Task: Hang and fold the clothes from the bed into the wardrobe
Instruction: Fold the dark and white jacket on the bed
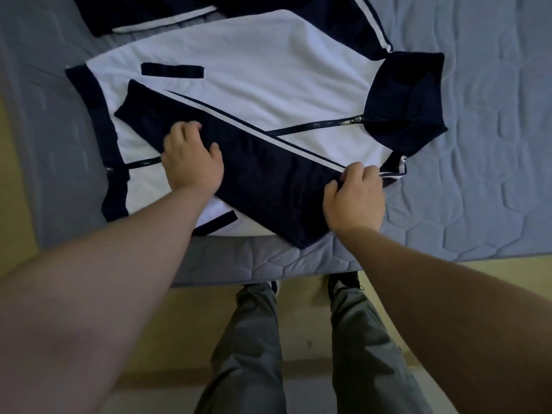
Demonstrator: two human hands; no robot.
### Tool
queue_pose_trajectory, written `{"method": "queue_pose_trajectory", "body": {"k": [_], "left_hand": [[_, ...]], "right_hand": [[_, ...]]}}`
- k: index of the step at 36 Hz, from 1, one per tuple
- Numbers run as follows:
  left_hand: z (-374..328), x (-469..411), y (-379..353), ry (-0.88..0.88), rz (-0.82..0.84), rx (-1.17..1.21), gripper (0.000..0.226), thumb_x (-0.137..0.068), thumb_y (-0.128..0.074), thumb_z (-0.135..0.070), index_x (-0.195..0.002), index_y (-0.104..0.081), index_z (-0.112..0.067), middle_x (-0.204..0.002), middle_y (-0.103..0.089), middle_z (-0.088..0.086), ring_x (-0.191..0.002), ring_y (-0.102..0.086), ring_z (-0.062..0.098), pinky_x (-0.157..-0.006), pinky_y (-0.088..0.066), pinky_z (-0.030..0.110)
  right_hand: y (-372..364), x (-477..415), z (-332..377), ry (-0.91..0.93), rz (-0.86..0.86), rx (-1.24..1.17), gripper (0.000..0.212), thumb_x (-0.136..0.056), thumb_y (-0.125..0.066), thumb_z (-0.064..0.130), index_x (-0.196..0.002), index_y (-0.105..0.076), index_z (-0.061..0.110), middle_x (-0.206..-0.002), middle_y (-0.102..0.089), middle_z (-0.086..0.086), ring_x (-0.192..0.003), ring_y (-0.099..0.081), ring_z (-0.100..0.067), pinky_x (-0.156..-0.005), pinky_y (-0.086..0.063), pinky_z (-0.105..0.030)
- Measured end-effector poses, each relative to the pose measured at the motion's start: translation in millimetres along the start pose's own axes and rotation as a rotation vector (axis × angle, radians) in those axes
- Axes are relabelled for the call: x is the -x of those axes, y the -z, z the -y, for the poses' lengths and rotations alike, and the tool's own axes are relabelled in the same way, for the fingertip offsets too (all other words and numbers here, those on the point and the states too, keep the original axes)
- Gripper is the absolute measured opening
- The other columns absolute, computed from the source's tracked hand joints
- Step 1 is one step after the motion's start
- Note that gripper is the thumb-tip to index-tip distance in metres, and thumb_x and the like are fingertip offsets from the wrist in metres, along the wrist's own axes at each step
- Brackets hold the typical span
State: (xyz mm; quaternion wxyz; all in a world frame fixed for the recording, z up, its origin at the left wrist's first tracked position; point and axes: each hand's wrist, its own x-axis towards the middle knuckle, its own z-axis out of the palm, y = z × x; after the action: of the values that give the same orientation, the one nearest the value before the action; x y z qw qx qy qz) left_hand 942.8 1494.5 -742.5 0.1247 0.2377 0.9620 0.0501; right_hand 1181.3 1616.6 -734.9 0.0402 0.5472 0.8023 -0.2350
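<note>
The white-and-navy zip jacket [254,70] lies flat at the near edge of the mattress [478,144], its navy sleeve [268,168] folded across it. The left hand [192,162] presses flat on the sleeve; the right hand [355,198] pinches its shoulder end.

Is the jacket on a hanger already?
No, the jacket lies flat on the bed, and the left hand and right hand are on its dark sleeve.

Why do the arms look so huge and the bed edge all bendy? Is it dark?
Head view: the wide-angle lens swells the forearms near the frame's edges and bends the mattress edge; light is dim, no glare; the jacket looks sharp, the fingers of the left hand slightly soft.
</note>
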Motion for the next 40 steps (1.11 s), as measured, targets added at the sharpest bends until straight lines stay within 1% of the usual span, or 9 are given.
{"method": "queue_pose_trajectory", "body": {"k": [5,8,12,19,23,26,29,35,40], "left_hand": [[21.6,-48.5,-15.9,0.045,0.282,-0.197,0.077,-0.099,-0.043,-0.053,-0.158,-0.012,-0.015,-0.167,-0.009,0.008,-0.152,-0.007,0.032,-0.120,-0.018,0.052],[33.5,-65.2,-26.1,0.053,0.359,-0.275,0.081,-0.101,-0.031,-0.059,-0.159,0.002,-0.014,-0.167,0.006,0.006,-0.153,0.003,0.030,-0.123,-0.007,0.051],[46.7,-84.9,-28.9,0.125,0.336,-0.286,0.080,-0.102,-0.026,-0.058,-0.158,0.007,-0.012,-0.167,0.012,0.007,-0.153,0.009,0.030,-0.122,-0.002,0.052],[76.5,-112.2,-22.0,0.109,0.278,-0.274,0.080,-0.101,-0.022,-0.060,-0.158,0.007,-0.012,-0.167,0.011,0.007,-0.153,0.008,0.030,-0.123,-0.001,0.052],[80.7,-108.6,-18.6,0.062,0.224,-0.194,0.078,-0.101,-0.025,-0.058,-0.159,-0.002,-0.011,-0.167,0.003,0.009,-0.153,0.001,0.030,-0.122,-0.004,0.052],[78.7,-109.7,-10.5,0.035,0.058,-0.136,0.068,-0.100,-0.037,-0.053,-0.151,-0.031,-0.009,-0.158,-0.030,0.014,-0.144,-0.028,0.033,-0.115,-0.020,0.050],[69.5,-127.3,3.1,-0.001,-0.116,-0.065,0.047,-0.098,-0.044,-0.045,-0.132,-0.052,-0.013,-0.134,-0.054,0.012,-0.124,-0.047,0.033,-0.102,-0.032,0.048],[35.7,-195.0,29.1,-0.108,-0.153,0.216,0.026,-0.099,-0.050,-0.030,-0.118,-0.060,-0.016,-0.122,-0.056,0.007,-0.113,-0.054,0.026,-0.102,-0.041,0.042],[0.1,-239.7,32.1,-0.162,0.045,0.459,0.017,-0.097,-0.054,-0.027,-0.108,-0.066,-0.021,-0.097,-0.061,-0.009,-0.088,-0.058,0.011,-0.074,-0.042,0.018]], "right_hand": [[-28.3,24.5,11.2,0.139,0.212,0.306,0.043,-0.094,-0.048,0.043,-0.123,-0.049,0.011,-0.129,-0.046,-0.016,-0.118,-0.044,-0.036,-0.096,-0.037,-0.051],[-46.8,29.4,21.0,0.119,0.343,0.346,0.061,-0.099,-0.033,0.049,-0.149,-0.028,0.015,-0.158,-0.023,-0.017,-0.145,-0.019,-0.036,-0.115,-0.018,-0.059],[-68.1,16.8,47.3,0.140,0.393,0.306,0.070,-0.101,-0.022,0.053,-0.158,-0.005,0.016,-0.166,0.002,-0.013,-0.152,0.003,-0.032,-0.120,-0.003,-0.058],[-78.5,-10.1,74.0,0.170,0.331,0.265,0.061,-0.100,-0.029,0.050,-0.152,-0.022,0.018,-0.164,-0.012,-0.010,-0.151,-0.007,-0.030,-0.118,-0.016,-0.060],[-73.1,-19.4,80.5,0.170,0.206,0.327,0.047,-0.099,-0.036,0.049,-0.133,-0.043,0.017,-0.149,-0.036,-0.012,-0.135,-0.034,-0.033,-0.100,-0.035,-0.056],[-65.2,-34.3,90.7,0.148,0.102,0.338,0.039,-0.097,-0.042,0.046,-0.116,-0.052,0.014,-0.127,-0.051,-0.014,-0.112,-0.048,-0.035,-0.085,-0.039,-0.049],[-55.1,-61.1,108.0,0.123,0.054,0.295,0.035,-0.097,-0.045,0.041,-0.113,-0.053,0.011,-0.117,-0.053,-0.014,-0.105,-0.052,-0.038,-0.083,-0.041,-0.048],[-40.5,-137.9,146.2,0.192,0.047,0.135,0.038,-0.099,-0.044,0.030,-0.131,-0.046,0.010,-0.136,-0.043,-0.011,-0.118,-0.048,-0.033,-0.088,-0.045,-0.046],[-27.4,-206.2,177.1,0.130,-0.072,-0.083,0.041,-0.098,-0.046,0.022,-0.137,-0.041,0.008,-0.151,-0.029,-0.010,-0.124,-0.047,-0.035,-0.092,-0.043,-0.044]]}}
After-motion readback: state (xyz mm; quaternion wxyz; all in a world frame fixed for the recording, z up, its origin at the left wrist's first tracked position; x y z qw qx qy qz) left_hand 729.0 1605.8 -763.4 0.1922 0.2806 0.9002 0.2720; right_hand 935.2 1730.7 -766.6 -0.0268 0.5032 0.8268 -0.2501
